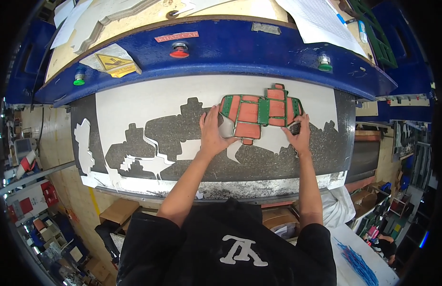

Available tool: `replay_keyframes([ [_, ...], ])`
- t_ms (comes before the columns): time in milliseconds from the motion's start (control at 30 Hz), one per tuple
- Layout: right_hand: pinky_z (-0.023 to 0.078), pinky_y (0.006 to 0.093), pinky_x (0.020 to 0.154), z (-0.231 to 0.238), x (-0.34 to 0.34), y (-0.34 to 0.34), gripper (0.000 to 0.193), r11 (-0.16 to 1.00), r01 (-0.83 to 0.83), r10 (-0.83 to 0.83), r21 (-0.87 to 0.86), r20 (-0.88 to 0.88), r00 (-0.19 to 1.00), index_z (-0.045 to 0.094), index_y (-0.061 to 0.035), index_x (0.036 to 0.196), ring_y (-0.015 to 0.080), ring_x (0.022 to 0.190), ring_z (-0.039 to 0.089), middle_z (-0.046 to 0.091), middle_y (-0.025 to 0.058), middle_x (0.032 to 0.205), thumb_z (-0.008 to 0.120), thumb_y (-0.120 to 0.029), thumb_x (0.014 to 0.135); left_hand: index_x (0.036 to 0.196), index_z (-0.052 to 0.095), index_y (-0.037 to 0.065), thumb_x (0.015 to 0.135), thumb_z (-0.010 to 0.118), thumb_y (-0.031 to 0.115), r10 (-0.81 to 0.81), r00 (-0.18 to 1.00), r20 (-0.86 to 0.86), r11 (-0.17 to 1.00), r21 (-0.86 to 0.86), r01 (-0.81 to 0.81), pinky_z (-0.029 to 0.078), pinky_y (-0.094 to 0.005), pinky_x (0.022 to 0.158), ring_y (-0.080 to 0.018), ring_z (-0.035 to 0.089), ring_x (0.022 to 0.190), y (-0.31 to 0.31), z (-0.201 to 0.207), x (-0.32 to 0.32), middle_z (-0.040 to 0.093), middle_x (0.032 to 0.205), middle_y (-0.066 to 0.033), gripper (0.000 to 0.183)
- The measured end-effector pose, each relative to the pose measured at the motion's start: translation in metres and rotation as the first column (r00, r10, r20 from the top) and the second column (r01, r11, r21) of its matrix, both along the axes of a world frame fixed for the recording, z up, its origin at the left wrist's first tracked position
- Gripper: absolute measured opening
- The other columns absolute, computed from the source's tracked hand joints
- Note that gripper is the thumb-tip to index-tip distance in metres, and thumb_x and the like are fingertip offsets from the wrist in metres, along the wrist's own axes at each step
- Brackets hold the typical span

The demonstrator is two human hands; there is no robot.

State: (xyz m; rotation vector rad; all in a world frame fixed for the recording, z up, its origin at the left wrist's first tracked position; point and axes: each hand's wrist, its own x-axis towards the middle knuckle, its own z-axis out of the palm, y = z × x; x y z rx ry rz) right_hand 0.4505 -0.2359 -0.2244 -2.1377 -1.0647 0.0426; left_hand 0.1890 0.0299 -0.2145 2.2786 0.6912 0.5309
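A cutting die with a green metal frame and salmon-red pads lies over a white sheet on the dark, speckled press bed. My left hand grips its left end, thumb at the lower edge and fingers up the side. At its lower right edge, my right hand holds it between thumb and fingers. Die-shaped openings in the sheet let the dark bed show through. Thin white offcut strips stay left of my left hand. The underside of the die is hidden.
A blue press beam spans the far side, with a red button and green buttons on its front. Papers lie above it. A white scrap rests at the bed's left end. Blue strands lie at lower right.
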Motion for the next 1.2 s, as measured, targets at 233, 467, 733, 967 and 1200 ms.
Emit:
replay_keyframes([
  [233,0.023,0.0636,0.129,-0.008,-0.001,-0.003,0.063,0.999,0.016,-0.015,-0.032,0.034,0.999,0.051,-0.0091,0.125,0.0516,0.141,0.049,0.056,0.0279,0.148,0.092,-0.023,0.079,0.162,0.033,0.0,0.055,0.103,0.041,-0.026,0.999,-0.02,0.997,-0.073,0.024,0.021,-0.0576,0.128,-0.0366,0.044,0.151,0.003,0.002,-0.004,0.049,0.159,-0.024,0.134],
  [467,0.025,0.0609,0.128,-0.007,-0.005,-0.002,0.064,0.998,0.047,-0.048,0.035,0.02,0.999,0.05,-0.006,0.128,0.0521,0.134,0.053,0.059,0.0278,0.135,0.091,-0.021,0.08,0.161,0.039,0.003,0.055,0.103,0.042,-0.043,0.998,-0.036,0.998,-0.055,0.041,0.022,-0.0564,0.129,-0.0361,0.042,0.153,0.006,0.007,-0.006,0.053,0.157,-0.0222,0.13],
  [733,0.026,0.0591,0.128,-0.015,0.0,-0.007,0.065,0.999,0.047,-0.045,0.024,-0.08,0.996,0.05,-0.0062,0.128,0.055,0.148,0.041,0.047,0.0359,0.155,0.091,-0.02,0.08,0.16,0.042,0.002,0.053,0.102,0.046,-0.047,0.999,0.01,0.998,-0.049,0.047,0.018,-0.0594,0.13,-0.0352,0.043,0.153,0.005,0.004,-0.005,0.055,0.157,-0.018,0.13],
  [967,0.031,0.0588,0.125,-0.02,0.001,-0.012,0.067,0.998,0.064,-0.065,-0.012,-0.094,0.993,0.051,-0.0058,0.127,0.0564,0.148,0.041,0.055,0.0305,0.141,0.094,-0.024,0.078,0.16,0.045,0.004,0.05,0.102,0.051,-0.036,0.998,-0.043,0.999,-0.02,0.035,0.01,-0.0669,0.129,-0.0345,0.045,0.152,0.005,0.006,-0.004,0.06,0.153,-0.0169,0.132],
  [1200,0.029,0.0611,0.127,-0.014,-0.001,-0.009,0.069,0.998,0.065,-0.066,-0.018,-0.064,0.996,0.052,-0.0063,0.128,0.0556,0.143,0.046,0.059,0.0263,0.135,0.095,-0.026,0.077,0.159,0.046,0.004,0.052,0.103,0.046,-0.031,0.999,-0.028,0.999,-0.029,0.03,0.013,-0.062,0.131,-0.0358,0.046,0.151,0.004,0.006,-0.004,0.06,0.151,-0.021,0.129],
])
